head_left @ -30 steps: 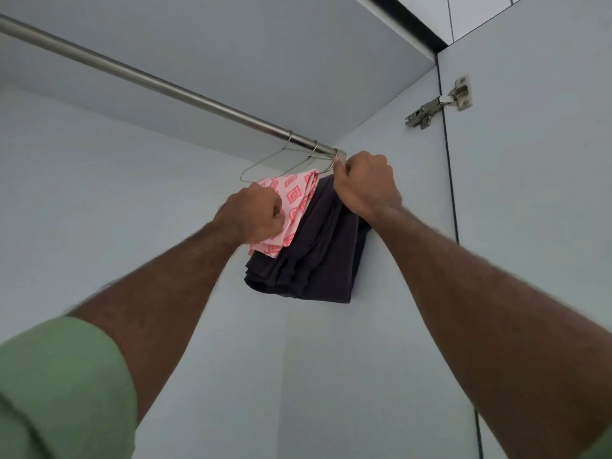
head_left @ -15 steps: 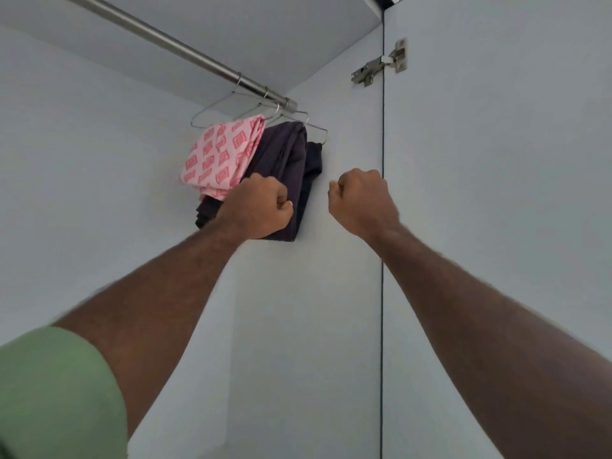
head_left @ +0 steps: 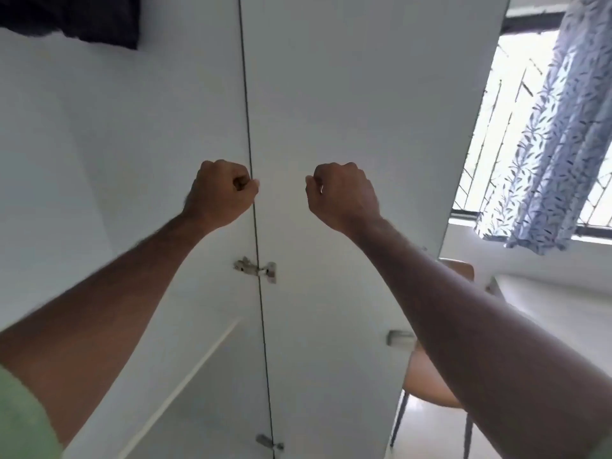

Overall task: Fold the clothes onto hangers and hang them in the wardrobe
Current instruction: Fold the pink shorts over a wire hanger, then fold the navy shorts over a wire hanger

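Both hands off the hangers since a second ago, lowered clear of the rail. Left hand [head_left: 221, 193] and right hand [head_left: 341, 193] fisted, fingers curled tight, holding nothing. Dark garment [head_left: 76, 18] hung; next item likely due.

at the right we see a window [head_left: 516, 134] with a grille, half covered by a blue leaf-patterned curtain [head_left: 559, 134]. below it we see a tan chair [head_left: 430, 382] on dark legs, standing on a pale floor [head_left: 427, 435].
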Demonstrator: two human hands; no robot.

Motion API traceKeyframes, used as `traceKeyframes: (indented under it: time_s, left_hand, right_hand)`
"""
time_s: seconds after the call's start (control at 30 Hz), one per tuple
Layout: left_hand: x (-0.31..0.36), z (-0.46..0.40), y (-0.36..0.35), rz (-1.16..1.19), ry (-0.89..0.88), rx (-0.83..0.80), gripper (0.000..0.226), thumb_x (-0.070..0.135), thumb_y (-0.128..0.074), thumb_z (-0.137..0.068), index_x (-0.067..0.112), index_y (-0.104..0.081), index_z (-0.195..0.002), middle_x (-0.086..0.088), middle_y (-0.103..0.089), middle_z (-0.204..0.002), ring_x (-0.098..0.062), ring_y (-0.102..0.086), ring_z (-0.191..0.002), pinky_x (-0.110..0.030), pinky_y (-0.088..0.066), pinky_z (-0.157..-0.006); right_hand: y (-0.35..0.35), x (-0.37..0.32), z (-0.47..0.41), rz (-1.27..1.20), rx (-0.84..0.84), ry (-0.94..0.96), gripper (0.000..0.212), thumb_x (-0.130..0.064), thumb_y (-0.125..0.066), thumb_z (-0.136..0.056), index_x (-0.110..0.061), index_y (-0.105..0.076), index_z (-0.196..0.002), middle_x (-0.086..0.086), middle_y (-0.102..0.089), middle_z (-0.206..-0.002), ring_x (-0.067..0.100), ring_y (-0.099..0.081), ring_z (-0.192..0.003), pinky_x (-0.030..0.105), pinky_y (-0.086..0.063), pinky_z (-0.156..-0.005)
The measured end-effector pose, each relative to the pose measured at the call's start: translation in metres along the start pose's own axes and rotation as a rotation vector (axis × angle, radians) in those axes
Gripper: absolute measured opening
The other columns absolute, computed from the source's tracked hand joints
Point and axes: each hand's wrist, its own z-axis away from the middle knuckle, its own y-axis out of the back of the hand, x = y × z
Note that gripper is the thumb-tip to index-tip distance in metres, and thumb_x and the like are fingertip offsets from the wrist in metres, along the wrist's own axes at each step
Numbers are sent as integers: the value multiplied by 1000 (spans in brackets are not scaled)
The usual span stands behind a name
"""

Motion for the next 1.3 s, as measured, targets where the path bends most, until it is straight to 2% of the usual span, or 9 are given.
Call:
traceKeyframes:
  time_s: [0.17, 0.27, 0.37, 0.47, 0.53, 0.73, 0.87, 1.03, 1.3]
  left_hand:
    - [70, 74, -97, 147, -84, -221, 39, 30, -61, -84, 10, -47, -54, -4, -47, -47, -31, -49, -49, -31, -46, -60]
    - [131, 122, -149, 230, -132, -356, 39, 29, -59, -81, 18, -37, -49, 3, -41, -45, -29, -42, -51, -32, -39, -60]
    - [206, 173, -195, 323, -187, -490, 37, 30, -58, -81, 9, -45, -52, -1, -42, -45, -27, -43, -49, -32, -37, -56]
    - [290, 222, -234, 399, -198, -600, 36, 28, -64, -87, 6, -58, -59, 0, -49, -50, -23, -50, -53, -32, -38, -54]
    - [357, 253, -257, 453, -273, -666, 32, 27, -65, -87, 7, -64, -62, -1, -56, -53, -23, -56, -56, -34, -43, -56]
    - [566, 343, -293, 632, -477, -773, 39, 24, -64, -85, 11, -47, -53, -10, -50, -51, -24, -41, -50, -36, -42, -53]
    - [691, 406, -300, 707, -549, -873, 34, 23, -66, -86, 6, -56, -57, -10, -56, -53, -30, -50, -54, -33, -39, -55]
    - [820, 460, -303, 770, -691, -976, 38, 24, -68, -89, 13, -52, -56, -3, -49, -50, -26, -44, -55, -31, -32, -54]
    - [989, 515, -343, 847, -860, -1056, 32, 26, -66, -89, 7, -64, -64, -10, -60, -58, -31, -54, -60, -39, -49, -58]
  right_hand:
    - [4, 99, 125, 163, -136, -236, 29, -35, -48, -100, -15, -69, -98, 16, -68, -96, 40, -64, -92, 37, -44, -71]
    - [28, 155, 203, 248, -184, -374, 31, -36, -48, -97, -16, -72, -98, 14, -71, -99, 38, -68, -95, 39, -53, -78]
    - [70, 205, 285, 283, -183, -496, 31, -37, -50, -92, -16, -72, -90, 10, -74, -88, 35, -71, -83, 40, -59, -75]
    - [121, 250, 364, 341, -184, -627, 30, -33, -52, -92, -13, -72, -83, 9, -72, -78, 29, -67, -68, 31, -54, -66]
    - [161, 282, 418, 408, -165, -723, 30, -33, -52, -92, -10, -71, -83, 13, -72, -79, 35, -67, -70, 33, -54, -64]
    - [290, 357, 573, 526, -143, -973, 32, -33, -49, -95, -11, -70, -85, 19, -70, -86, 42, -67, -82, 41, -53, -72]
    - [378, 396, 665, 599, -137, -1132, 29, -34, -50, -96, -13, -69, -89, 18, -69, -91, 42, -66, -87, 40, -49, -71]
    - [470, 430, 748, 651, -59, -1279, 31, -31, -48, -97, -9, -67, -87, 17, -66, -84, 41, -63, -82, 39, -46, -67]
    - [566, 509, 841, 741, 52, -1439, 30, -31, -49, -96, -9, -70, -92, 16, -68, -86, 37, -65, -80, 33, -41, -61]
